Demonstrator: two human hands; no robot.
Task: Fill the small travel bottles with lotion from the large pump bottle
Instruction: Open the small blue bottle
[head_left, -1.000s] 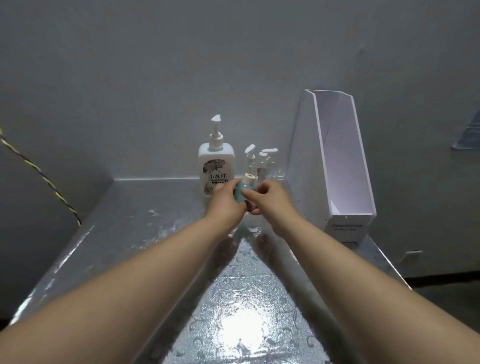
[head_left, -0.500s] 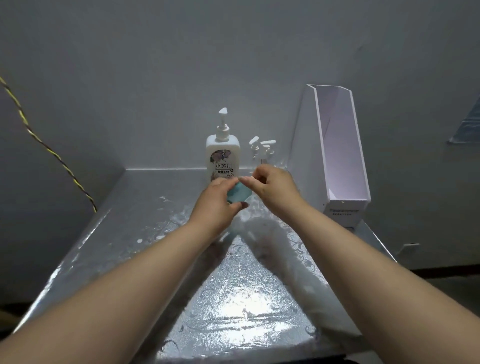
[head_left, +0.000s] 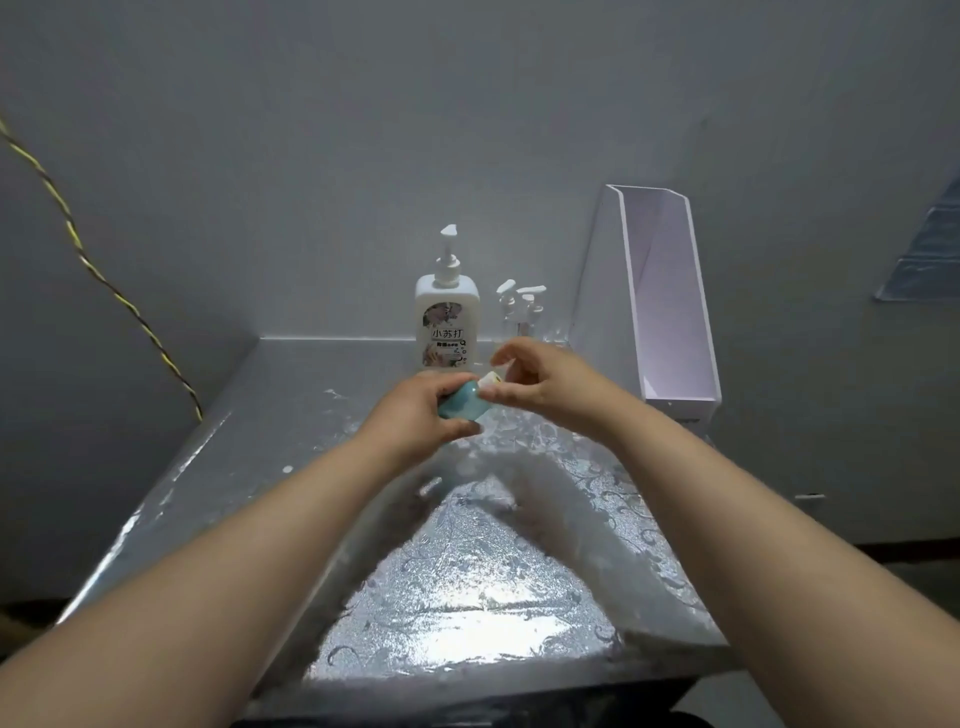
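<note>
My left hand (head_left: 415, 415) grips a small teal travel bottle (head_left: 462, 402), tilted with its white neck pointing right. My right hand (head_left: 540, 384) pinches the bottle's white cap end (head_left: 488, 383) between thumb and fingers, the index finger raised above it. The large white pump bottle (head_left: 447, 325) with a flowered label stands upright at the back wall, just behind my left hand. Right of it stand small clear travel bottles with white pump tops (head_left: 519, 306), partly hidden by my right hand.
A white magazine file (head_left: 670, 312) stands at the back right of the shiny patterned table (head_left: 457, 571). A yellow and black cord (head_left: 104, 280) runs down the left wall. Walls close in the table at the back and left.
Both hands have drawn back toward me with the teal bottle. The bottle has tipped from upright to lying sideways, and my right fingers now sit at its cap.
</note>
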